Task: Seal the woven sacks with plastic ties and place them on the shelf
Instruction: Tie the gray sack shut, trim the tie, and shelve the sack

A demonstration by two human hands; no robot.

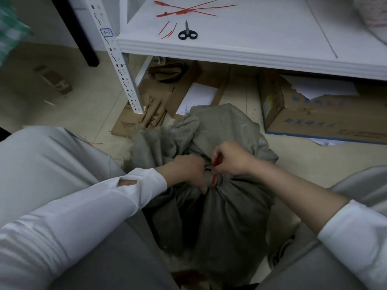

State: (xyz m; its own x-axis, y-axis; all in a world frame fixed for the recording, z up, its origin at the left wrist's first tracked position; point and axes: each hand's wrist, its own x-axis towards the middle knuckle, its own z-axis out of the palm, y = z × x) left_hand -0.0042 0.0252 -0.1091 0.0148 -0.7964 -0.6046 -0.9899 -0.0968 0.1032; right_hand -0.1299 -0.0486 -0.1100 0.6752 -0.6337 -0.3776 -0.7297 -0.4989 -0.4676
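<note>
The grey woven sack [230, 216] stands on the floor [73, 114] between your legs [41, 160], on the 6 o'clock side of the view. Its mouth is gathered into a neck near the middle. Your left hand [187, 171] comes in from 8 o'clock, and its fingers curl round that bunched neck. Your right hand [232, 159] comes in from 4 o'clock and pinches a red plastic tie [213, 181] that lies against the neck. The tie shows above and below your fingertips; I cannot tell whether it is locked. Your two hands sit close together, with only the neck and the tie between them. Loose sack cloth above the neck flops away toward 12 o'clock.

The white shelf [251, 53] runs across the top of the view from 11 to 2 o'clock. On it, at 12 o'clock, several spare red ties [186, 11] lie crossed over one another. Just below them are black-handled scissors [187, 32], blades pointing away from you. On their 9 o'clock side lie a few short red offcuts [167, 30]. The shelf's perforated white post [118, 65] slants down to the floor at 10 o'clock. Under the shelf, flattened brown cardboard [150, 116] lies at the sack's 11 o'clock. A torn cardboard box [314, 120] with blue print sits at its 2 o'clock. Both your sleeves [104, 195] are white.
</note>
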